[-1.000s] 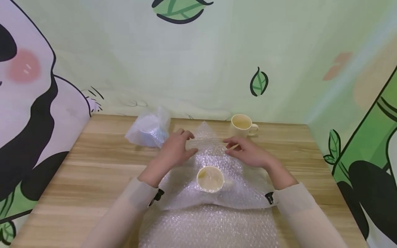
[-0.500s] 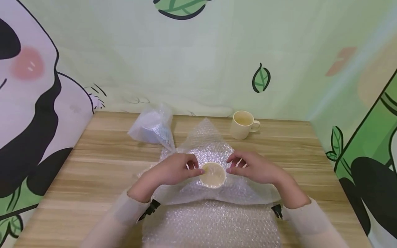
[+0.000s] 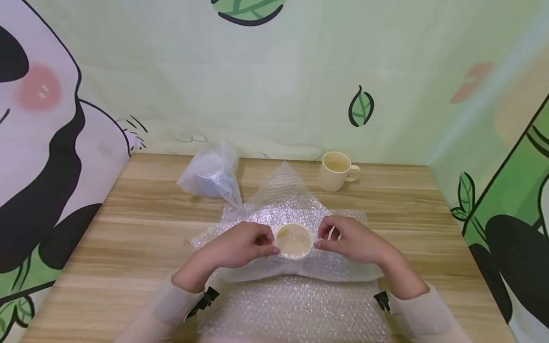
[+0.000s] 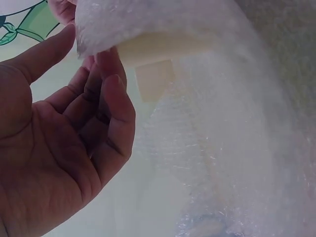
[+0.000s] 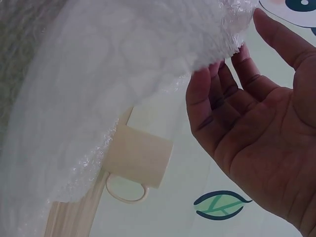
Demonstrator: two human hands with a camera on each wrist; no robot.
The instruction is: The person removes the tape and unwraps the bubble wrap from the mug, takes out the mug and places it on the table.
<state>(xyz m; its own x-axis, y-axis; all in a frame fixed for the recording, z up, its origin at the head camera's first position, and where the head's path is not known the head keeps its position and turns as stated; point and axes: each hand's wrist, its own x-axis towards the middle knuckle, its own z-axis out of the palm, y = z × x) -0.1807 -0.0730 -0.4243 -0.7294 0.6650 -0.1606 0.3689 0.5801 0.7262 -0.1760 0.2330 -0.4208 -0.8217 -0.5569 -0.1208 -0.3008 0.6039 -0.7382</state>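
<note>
At mid-table, the left hand (image 3: 242, 244) pinches the bubble wrap (image 3: 296, 209) against the cream cup (image 3: 293, 240) — fingers curled, knuckles up. The right hand (image 3: 349, 240) mirrors it — fingertips pinching wrap at the cup's other side.

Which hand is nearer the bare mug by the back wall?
Right. The right hand sits in front of the bare mug, slightly to its right; the left hand lies farther away.
</note>
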